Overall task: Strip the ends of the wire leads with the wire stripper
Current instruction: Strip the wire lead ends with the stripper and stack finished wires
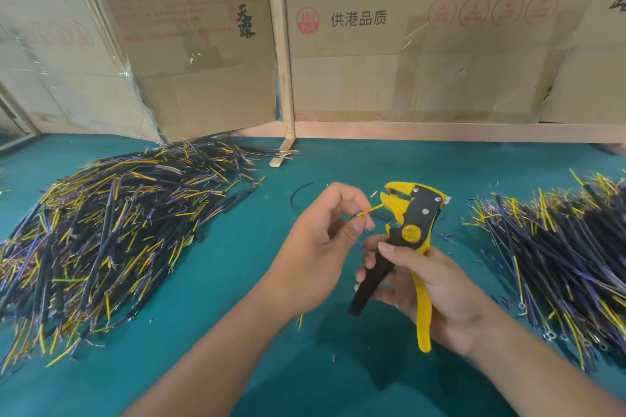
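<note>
My right hand [426, 284] grips the yellow and black wire stripper [411, 213] by its two handles, jaws pointing up and left. My left hand [325, 244] pinches a wire lead [367, 210] between thumb and fingers. The lead's yellow strand reaches right into the stripper's jaws. A blue strand end shows below my left fingers. The rest of the lead is hidden behind my left hand.
A large heap of black, yellow and purple leads [111, 237] covers the green table [210, 332] on the left. Another heap [572, 257] lies at the right. A loose black wire [298, 195] lies behind my hands. Cardboard boxes [406, 54] and a wooden frame [283, 61] close the back.
</note>
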